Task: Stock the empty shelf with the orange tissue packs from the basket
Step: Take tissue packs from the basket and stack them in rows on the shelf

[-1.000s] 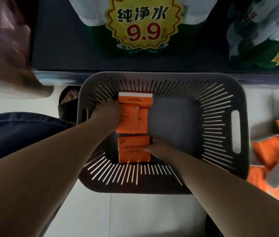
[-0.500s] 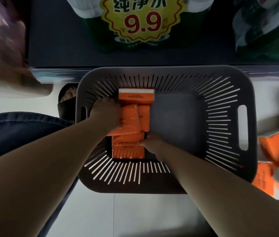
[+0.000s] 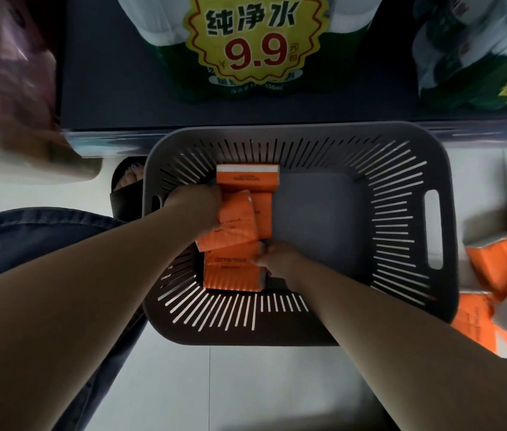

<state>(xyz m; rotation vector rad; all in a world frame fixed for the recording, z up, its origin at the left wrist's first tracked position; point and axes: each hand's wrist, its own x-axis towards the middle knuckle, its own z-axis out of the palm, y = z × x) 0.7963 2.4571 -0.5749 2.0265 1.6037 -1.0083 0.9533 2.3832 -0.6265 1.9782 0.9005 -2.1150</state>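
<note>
A grey slotted basket point(image 3: 401, 219) sits on the pale floor in front of a dark shelf point(image 3: 115, 98). Several orange tissue packs lie in the basket's left half. My left hand point(image 3: 194, 203) grips a tilted pack point(image 3: 233, 227), lifted at an angle over its neighbours. My right hand point(image 3: 280, 262) holds the right edge of the nearest pack point(image 3: 230, 272), which lies flat. Another pack point(image 3: 247, 177) lies at the back, and one more is partly hidden under the tilted pack.
Green and white bottled-water packs with a yellow 9.9 price tag point(image 3: 255, 38) stand on the shelf. More orange tissue packs point(image 3: 501, 265) are heaped on the floor right of the basket. A sandalled foot point(image 3: 129, 181) is left of the basket.
My left hand has closed on a middle pack and tilted it up out of its row. My right hand has taken hold of the nearest pack's right edge. The camera dipped closer.
</note>
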